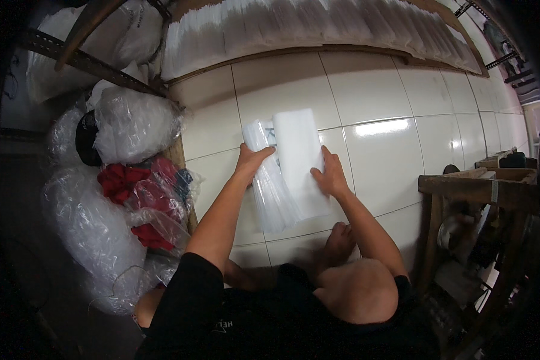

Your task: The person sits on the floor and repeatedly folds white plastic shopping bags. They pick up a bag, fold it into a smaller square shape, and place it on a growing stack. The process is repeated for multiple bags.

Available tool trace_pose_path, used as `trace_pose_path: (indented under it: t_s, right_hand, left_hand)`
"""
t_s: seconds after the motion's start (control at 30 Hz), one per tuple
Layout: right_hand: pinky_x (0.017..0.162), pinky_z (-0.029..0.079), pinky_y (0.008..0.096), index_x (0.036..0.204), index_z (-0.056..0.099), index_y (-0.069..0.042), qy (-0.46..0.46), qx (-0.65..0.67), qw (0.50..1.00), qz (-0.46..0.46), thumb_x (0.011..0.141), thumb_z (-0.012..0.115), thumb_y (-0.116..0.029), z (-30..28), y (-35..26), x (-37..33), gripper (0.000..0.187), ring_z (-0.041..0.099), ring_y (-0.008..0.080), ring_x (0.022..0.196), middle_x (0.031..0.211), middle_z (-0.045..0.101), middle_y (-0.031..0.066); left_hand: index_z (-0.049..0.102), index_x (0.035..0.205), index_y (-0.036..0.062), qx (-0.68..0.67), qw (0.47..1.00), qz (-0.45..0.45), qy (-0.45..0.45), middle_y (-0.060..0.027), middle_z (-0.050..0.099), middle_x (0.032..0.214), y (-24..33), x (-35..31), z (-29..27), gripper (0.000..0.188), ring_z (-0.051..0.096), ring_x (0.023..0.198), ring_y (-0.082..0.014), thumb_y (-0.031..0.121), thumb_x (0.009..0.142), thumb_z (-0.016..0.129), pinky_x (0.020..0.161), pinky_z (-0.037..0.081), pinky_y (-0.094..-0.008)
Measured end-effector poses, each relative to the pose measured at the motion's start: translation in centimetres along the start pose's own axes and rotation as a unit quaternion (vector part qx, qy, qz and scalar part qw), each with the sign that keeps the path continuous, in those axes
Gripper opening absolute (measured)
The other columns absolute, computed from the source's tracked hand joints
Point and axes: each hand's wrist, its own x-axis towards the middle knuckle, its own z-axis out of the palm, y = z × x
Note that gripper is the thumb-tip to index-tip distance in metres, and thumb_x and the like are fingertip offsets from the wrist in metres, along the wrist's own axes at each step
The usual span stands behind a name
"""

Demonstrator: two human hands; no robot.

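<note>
In front of me, above the tiled floor, are two long bundles side by side. On the left is a bundle of see-through plastic bags (274,195), its lower end fanned out. My left hand (255,161) grips its left edge, thumb across the top. Beside it, a smooth white folded stack of plastic sheets or bags (299,156) reaches slightly farther away. My right hand (332,174) holds that stack's right edge, thumb on top and fingers along the side. Some blue-green print shows between the bundles. The undersides of both are hidden.
A long row of stacked plastic bags (294,27) lies on a wooden board at the far side. Large plastic sacks (90,222), some with red contents, crowd the left beside a metal rack (96,66). At right stands a wooden bench (456,186). White tiles (384,150) lie between.
</note>
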Motion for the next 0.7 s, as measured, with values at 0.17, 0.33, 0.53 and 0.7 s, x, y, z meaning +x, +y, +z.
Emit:
trace_pose_path:
  t_s: [0.17, 0.33, 0.53, 0.7]
  right_hand:
    - [0.099, 0.043, 0.0473, 0.150, 0.027, -0.002, -0.074, -0.003, 0.997, 0.004, 0.076, 0.068, -0.011, -0.6, -1.2, 1.5, 0.085, 0.051, 0.0423, 0.115, 0.118, 0.050, 0.0286]
    - [0.099, 0.045, 0.0457, 0.150, 0.028, -0.003, -0.103, 0.074, 0.991, 0.035, 0.076, 0.065, -0.008, -1.4, -1.5, 2.3, 0.083, 0.054, 0.0408, 0.112, 0.121, 0.053, 0.0261]
    - [0.091, 0.050, 0.0377, 0.148, 0.034, -0.003, -0.131, 0.111, 0.972, -0.160, 0.080, 0.074, -0.015, 0.8, -9.5, -1.7, 0.080, 0.059, 0.0278, 0.102, 0.117, 0.056, 0.0187]
    - [0.102, 0.044, 0.0434, 0.149, 0.032, -0.003, -0.126, 0.029, 0.988, -0.089, 0.091, 0.066, -0.034, 1.8, -7.9, 1.0, 0.074, 0.054, 0.0334, 0.117, 0.133, 0.050, 0.0229]
  left_hand:
    - [0.030, 0.129, -0.0050, 0.041, 0.998, 0.031, 0.045, -0.0216, 0.054, 0.116, -0.6, 0.0, -0.4, 0.078, 0.065, 0.098, -0.0308, 0.017, 0.074, 0.080, 0.076, 0.060, -0.0427]
    - [0.029, 0.133, -0.0033, 0.017, 1.000, 0.008, 0.018, -0.0211, 0.053, 0.118, 0.5, -1.0, -0.1, 0.079, 0.063, 0.102, -0.0299, 0.018, 0.075, 0.079, 0.080, 0.059, -0.0421]
    - [0.026, 0.140, -0.0008, -0.016, 1.000, 0.007, -0.025, -0.0203, 0.052, 0.127, 0.1, -1.9, -1.3, 0.083, 0.060, 0.110, -0.0297, 0.034, 0.083, 0.075, 0.090, 0.055, -0.0427]
    - [0.025, 0.144, 0.0011, -0.026, 0.999, 0.030, -0.033, -0.0188, 0.051, 0.133, -0.7, -1.4, -1.8, 0.081, 0.058, 0.115, -0.0280, 0.048, 0.090, 0.064, 0.091, 0.052, -0.0396]
